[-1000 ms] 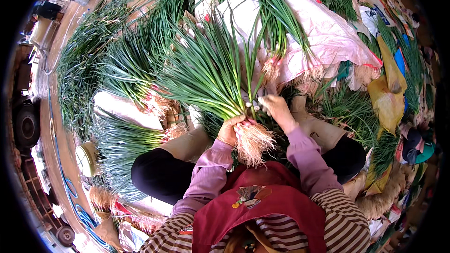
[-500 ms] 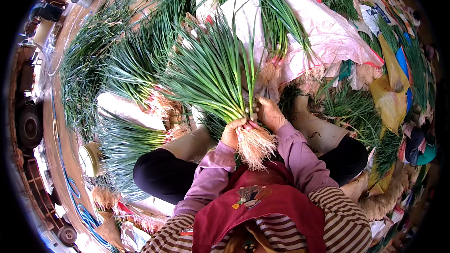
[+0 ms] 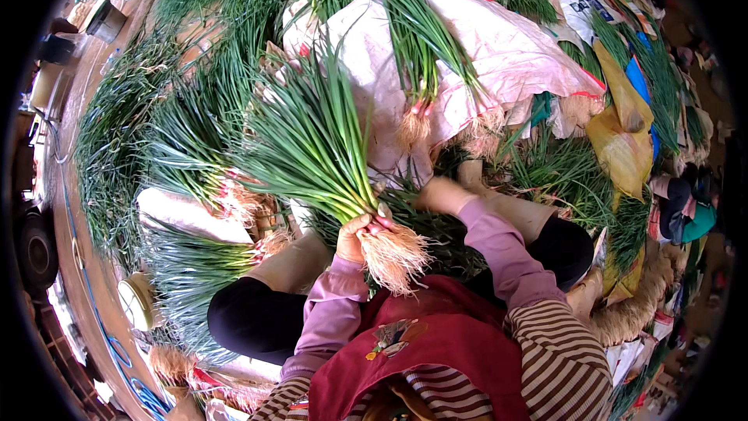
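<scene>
My left hand (image 3: 354,238) grips a thick bunch of spring onions (image 3: 333,168) just above the roots. Its green leaves fan up and to the left, and the pale, stringy roots hang down over my lap. My right hand (image 3: 441,196) is apart from the bunch, to its right, near my lower right leg. Motion smears its fingers, so their pose is unclear. Ahead, a smaller bunch of spring onions (image 3: 417,62) rests on a pinkish-white woven sack (image 3: 514,51), roots toward me.
Bunched spring onions (image 3: 191,148) lie to the left, beside another green pile (image 3: 202,257). Loose greens (image 3: 565,168) are scattered at the right, near a yellow sack (image 3: 621,148). A pale lidded bucket (image 3: 138,301) and blue hose (image 3: 117,351) are at far left. Another person (image 3: 686,206) is at far right.
My right hand has left the bunch and moved off to its right. The left hand still holds the bunch. The whole view has shifted somewhat.
</scene>
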{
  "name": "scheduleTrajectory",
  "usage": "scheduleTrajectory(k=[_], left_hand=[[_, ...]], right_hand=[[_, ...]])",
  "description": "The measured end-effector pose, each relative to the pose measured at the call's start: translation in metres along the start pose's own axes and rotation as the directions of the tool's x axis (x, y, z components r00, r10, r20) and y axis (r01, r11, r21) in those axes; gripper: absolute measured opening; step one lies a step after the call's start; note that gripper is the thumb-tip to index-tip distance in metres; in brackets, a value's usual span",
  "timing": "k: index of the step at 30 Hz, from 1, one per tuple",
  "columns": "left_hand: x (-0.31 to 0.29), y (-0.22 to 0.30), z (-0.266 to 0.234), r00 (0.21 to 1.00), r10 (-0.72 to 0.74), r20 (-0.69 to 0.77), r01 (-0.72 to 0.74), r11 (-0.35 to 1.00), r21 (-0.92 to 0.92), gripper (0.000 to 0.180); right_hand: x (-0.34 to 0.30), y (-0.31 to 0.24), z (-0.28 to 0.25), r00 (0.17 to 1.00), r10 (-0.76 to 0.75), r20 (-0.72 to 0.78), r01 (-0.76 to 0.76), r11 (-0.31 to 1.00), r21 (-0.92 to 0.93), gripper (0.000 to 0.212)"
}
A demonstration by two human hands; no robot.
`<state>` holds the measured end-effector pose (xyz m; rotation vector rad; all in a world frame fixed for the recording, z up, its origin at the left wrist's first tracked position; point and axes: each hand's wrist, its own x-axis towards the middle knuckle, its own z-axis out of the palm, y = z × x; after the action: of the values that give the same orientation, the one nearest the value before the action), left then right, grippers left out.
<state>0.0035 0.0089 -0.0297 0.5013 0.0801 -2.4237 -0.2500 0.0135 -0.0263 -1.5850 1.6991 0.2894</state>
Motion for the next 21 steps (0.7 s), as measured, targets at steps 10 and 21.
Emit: scheduleTrajectory(k=[10, 21], left_hand=[[0.007, -0.005, 0.056, 0.999, 0.008, -0.046, -0.003, 0.994, 0.105, 0.043], [0.010, -0.006, 0.019, 0.996, -0.082, -0.048, 0.087, 0.988, 0.130, 0.028]], right_hand=[[-0.015, 0.028, -0.105, 0.766, 0.333, -0.550, -0.111, 0.911, 0.397, 0.019], [-0.018, -0.060, -0.041, 0.941, 0.119, -0.318, 0.257, 0.366, 0.895, 0.028]])
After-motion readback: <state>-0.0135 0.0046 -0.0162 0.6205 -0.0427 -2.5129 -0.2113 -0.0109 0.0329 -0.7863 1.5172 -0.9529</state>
